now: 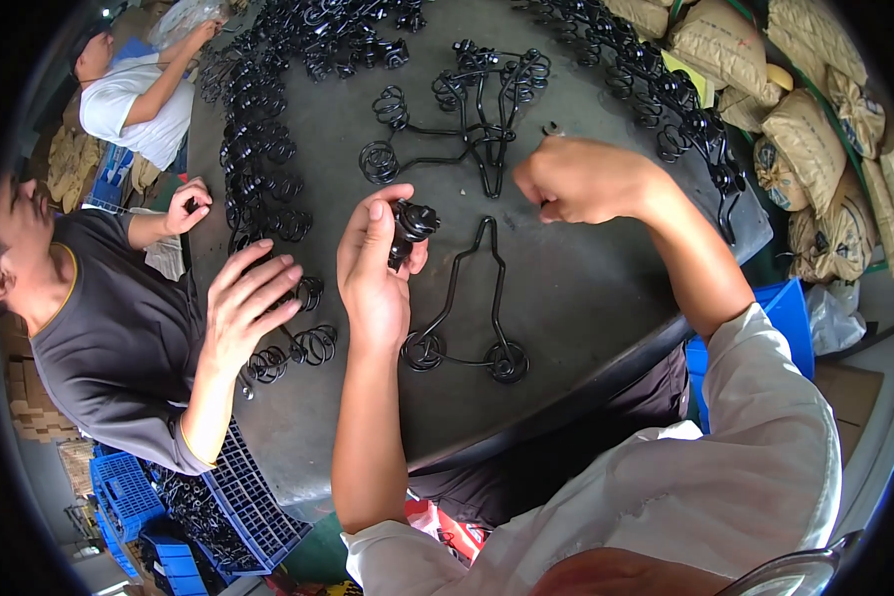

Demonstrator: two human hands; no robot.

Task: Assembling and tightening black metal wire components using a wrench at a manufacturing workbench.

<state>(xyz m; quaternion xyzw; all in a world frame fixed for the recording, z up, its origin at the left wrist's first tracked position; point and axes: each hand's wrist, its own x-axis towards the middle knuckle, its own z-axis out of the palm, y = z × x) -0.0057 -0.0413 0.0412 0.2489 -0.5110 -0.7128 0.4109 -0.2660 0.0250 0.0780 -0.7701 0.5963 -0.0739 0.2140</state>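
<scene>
My left hand (375,273) is closed around a small bunch of black parts (414,224), held up above the table; their exact kind is too small to tell. My right hand (596,179) hovers over the table with its fingers curled together, and what they may hold is hidden apart from a dark spot at the fingertips. Between and below my hands lies a black bent-wire spring frame (501,278) with a coil at each lower corner. Farther off, several similar spring frames (457,134) overlap in a loose pile.
Black coiled wire pieces line the table's left side (258,149) and right side (656,79). A co-worker's hand (248,308) reaches in at left; another person sits beyond. Blue crates (124,492) stand at lower left, stacked sacks (805,144) at right. A small dark bit (552,128) lies past my right hand.
</scene>
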